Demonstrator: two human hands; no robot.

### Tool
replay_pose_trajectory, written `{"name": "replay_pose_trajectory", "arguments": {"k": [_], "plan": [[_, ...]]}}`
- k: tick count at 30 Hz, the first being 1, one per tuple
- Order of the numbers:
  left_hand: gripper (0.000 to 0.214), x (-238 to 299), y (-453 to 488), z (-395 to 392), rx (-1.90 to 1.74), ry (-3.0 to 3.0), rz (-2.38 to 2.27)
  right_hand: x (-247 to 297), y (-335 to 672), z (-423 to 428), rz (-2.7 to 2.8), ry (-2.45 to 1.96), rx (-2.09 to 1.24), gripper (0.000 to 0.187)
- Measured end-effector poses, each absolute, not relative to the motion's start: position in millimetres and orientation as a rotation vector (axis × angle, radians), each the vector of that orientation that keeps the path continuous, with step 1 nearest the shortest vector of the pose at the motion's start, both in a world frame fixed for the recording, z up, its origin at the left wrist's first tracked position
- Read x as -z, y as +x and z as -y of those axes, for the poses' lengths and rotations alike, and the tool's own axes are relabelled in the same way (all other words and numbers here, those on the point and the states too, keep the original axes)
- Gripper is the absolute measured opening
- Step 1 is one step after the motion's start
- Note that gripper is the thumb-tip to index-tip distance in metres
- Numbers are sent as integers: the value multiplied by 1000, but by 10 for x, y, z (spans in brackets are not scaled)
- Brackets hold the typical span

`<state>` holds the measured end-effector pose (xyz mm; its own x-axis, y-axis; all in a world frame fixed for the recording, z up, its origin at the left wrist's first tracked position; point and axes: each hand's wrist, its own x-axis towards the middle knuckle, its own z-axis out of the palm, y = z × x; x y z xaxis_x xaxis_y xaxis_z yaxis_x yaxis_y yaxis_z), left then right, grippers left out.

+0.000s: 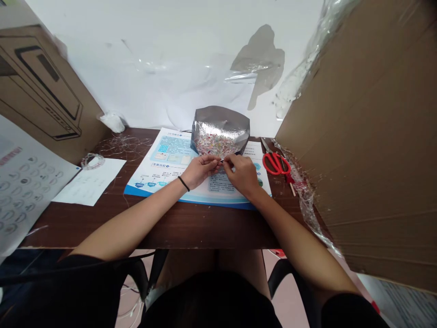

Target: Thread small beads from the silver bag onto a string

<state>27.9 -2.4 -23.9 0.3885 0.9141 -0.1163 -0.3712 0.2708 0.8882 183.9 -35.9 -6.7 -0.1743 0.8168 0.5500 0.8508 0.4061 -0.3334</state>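
My left hand (201,171) and my right hand (241,174) meet fingertip to fingertip over a printed sheet (174,150). Both are closed in a pinch. Between the tips is something small and dark, too tiny to name. Right behind the fingers sits an open silver bag (221,119), its front part filled with small multicoloured beads (218,145). The sheet, white and blue with Chinese print, lies flat under my hands and the bag. Red-handled scissors (275,162) rest to the right of my right hand, blades pointing away from me.
Cardboard boxes stand at the left (51,91) and right (368,136) of the brown table (205,228). Tangled clear thread (126,145), a beaded ring (93,161) and white paper (99,184) lie on the left. Crumpled clear plastic (307,200) runs along the right box.
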Motion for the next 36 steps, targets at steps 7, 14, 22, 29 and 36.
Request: {"name": "replay_pose_trajectory", "arguments": {"k": [7, 14, 22, 29, 36], "plan": [[11, 265, 262, 16, -971, 917, -692, 76, 1799, 381, 1877, -1360, -232, 12], [8, 238, 276, 32, -962, 930, -683, 78, 1776, 404, 1920, -1393, -171, 14], [8, 250, 260, 19, -953, 932, -691, 59, 1782, 413, 1925, -1409, -95, 16], [15, 245, 257, 17, -952, 939, -692, 54, 1777, 424, 1934, -1419, -80, 15], [15, 267, 236, -9, -930, 923, -672, 67, 1784, 417, 1936, -1397, -58, 15]]}}
